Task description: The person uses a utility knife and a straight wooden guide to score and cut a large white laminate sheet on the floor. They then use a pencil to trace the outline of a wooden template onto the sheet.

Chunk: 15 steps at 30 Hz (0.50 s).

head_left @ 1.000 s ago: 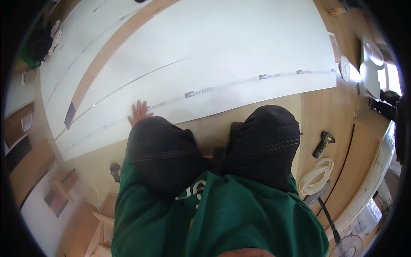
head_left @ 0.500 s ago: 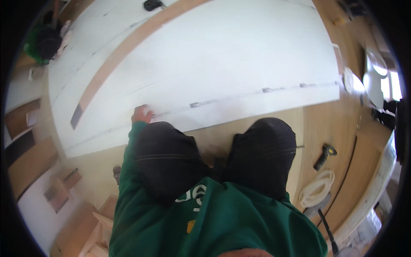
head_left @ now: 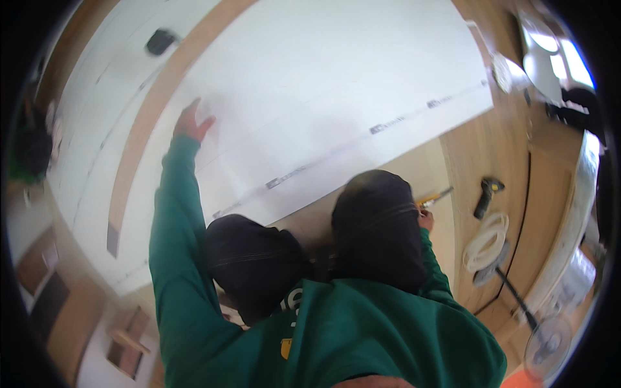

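The left hand [head_left: 193, 121], fingers held together and thumb spread wide, is stretched over a broad white sheet, and nothing is seen in its grasp; because of blur, it cannot be told whether the surface is being touched. The right hand [head_left: 425, 220] is largely hidden by the right knee [head_left: 375, 207].

The white sheet [head_left: 291, 71] has been laid out flat ahead of the bent knees, with dark printed marks carried along its near edge. Across it a long brown strip [head_left: 145, 129] has been placed, just beyond the left hand and apart from it. At the far left, another person [head_left: 29, 152] is partly shown, blurred.

On the wood-toned floor [head_left: 460, 155] to the right, a pale coil [head_left: 486, 240] is seen, with a black-and-yellow tool [head_left: 486, 196] set just beyond it. A small dark object [head_left: 160, 41], too blurred to be identified, is seen past the strip. Smallest is a slim yellow tool [head_left: 436, 196], met by the right hand's fingers; whether it is gripped cannot be told.

Sheet and strip appear to have been positioned, while the slim tool is off the sheet; how much work is left cannot be judged.
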Available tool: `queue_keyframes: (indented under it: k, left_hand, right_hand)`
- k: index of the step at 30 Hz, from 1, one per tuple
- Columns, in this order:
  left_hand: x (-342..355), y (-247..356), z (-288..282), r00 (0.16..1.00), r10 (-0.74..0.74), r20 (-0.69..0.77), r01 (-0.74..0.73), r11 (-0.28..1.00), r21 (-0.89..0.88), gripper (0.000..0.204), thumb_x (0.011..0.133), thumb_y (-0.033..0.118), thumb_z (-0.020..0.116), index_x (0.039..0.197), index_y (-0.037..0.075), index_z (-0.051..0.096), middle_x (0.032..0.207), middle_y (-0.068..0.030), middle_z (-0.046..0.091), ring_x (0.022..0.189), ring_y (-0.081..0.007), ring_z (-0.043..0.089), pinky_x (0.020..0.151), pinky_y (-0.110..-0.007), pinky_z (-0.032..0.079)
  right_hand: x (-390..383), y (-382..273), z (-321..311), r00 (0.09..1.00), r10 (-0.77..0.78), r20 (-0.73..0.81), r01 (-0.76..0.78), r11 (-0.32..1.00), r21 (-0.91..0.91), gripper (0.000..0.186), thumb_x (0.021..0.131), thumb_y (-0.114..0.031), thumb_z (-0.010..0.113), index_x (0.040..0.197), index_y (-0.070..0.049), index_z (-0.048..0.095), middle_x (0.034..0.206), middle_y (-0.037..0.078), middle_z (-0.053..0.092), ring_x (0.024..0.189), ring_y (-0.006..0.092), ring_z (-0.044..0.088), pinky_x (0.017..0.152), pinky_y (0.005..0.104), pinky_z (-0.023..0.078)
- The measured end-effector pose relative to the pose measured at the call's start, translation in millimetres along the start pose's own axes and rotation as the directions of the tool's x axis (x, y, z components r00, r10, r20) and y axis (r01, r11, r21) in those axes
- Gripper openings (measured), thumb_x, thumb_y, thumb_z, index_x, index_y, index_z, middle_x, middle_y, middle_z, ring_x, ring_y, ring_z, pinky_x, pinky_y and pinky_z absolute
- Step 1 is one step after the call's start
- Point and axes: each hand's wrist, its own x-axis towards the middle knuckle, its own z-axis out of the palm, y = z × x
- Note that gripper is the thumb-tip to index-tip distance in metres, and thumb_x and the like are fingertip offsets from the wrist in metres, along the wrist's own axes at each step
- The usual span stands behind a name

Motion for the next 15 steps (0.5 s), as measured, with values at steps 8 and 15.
queue_keyframes:
  k: [8, 15]
  left_hand:
    - [-59, 45, 54, 0.958, 0.019, 0.287, -0.082, 0.974, 0.209, 0.114, 0.062, 0.035, 0.086, 0.152, 0.017, 0.018, 0.157, -0.0201, 0.011, 0.142, -0.0449, 0.017, 0.114, -0.049, 0.027]
    - [-141, -63, 20, 0.927, -0.203, 0.315, 0.176, 0.978, 0.11, 0.059, 0.083, 0.03, 0.07, 0.132, 0.003, 0.053, 0.093, -0.0136, 0.072, 0.085, -0.028, 0.069, 0.074, -0.04, 0.055]
  right_hand:
    - [-17, -26, 7, 0.991, -0.046, -0.129, 0.022, 0.983, -0.184, 0.053, 0.066, -0.043, 0.072, 0.092, 0.002, 0.062, 0.092, 0.021, 0.068, 0.088, 0.0347, 0.067, 0.081, 0.041, 0.052]
    - [17, -26, -11, 0.98, -0.174, 0.093, 0.154, 0.97, 0.19, 0.043, 0.071, -0.031, 0.071, 0.09, 0.004, 0.058, 0.082, 0.022, 0.064, 0.077, 0.0374, 0.065, 0.073, 0.044, 0.052]
